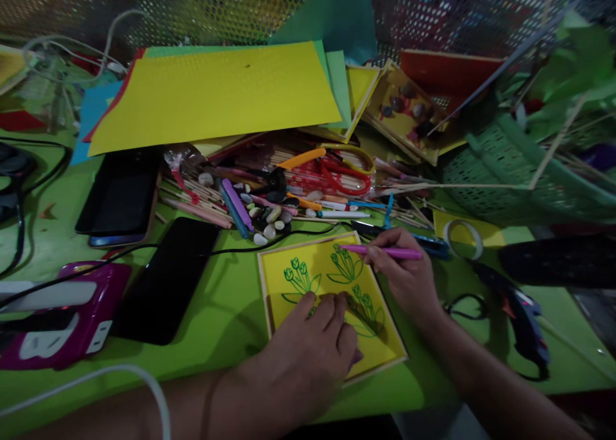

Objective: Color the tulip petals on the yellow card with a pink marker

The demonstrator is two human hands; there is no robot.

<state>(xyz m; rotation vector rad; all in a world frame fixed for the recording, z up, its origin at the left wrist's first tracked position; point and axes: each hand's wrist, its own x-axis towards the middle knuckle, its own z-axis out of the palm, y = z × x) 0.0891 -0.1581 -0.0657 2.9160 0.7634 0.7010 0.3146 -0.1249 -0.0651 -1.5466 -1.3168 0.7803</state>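
A yellow card panel with a pale wooden frame (pixel 385 305) lies on the green table in front of me. Green outlines of flowers with leaves are drawn on it. My right hand (pixel 407 276) grips a pink-purple marker (pixel 397 253), and its tip meets the upper right flower drawing. Across the lower middle of the panel rests my left hand (pixel 312 340), fingers lying on the card and covering part of the drawings. A small purplish bit shows beneath its outer edge; I cannot make out what it is.
Behind the panel lie pebbles (pixel 272 215), several markers (pixel 235 206), sticks and scissors (pixel 346 170). Yellow sheets (pixel 216 100) are stacked further back. Black phones (pixel 168 279) and a magenta device (pixel 96 305) sit left. A glue gun (pixel 517 318), tape roll (pixel 462 240) and green basket (pixel 505 164) stand right.
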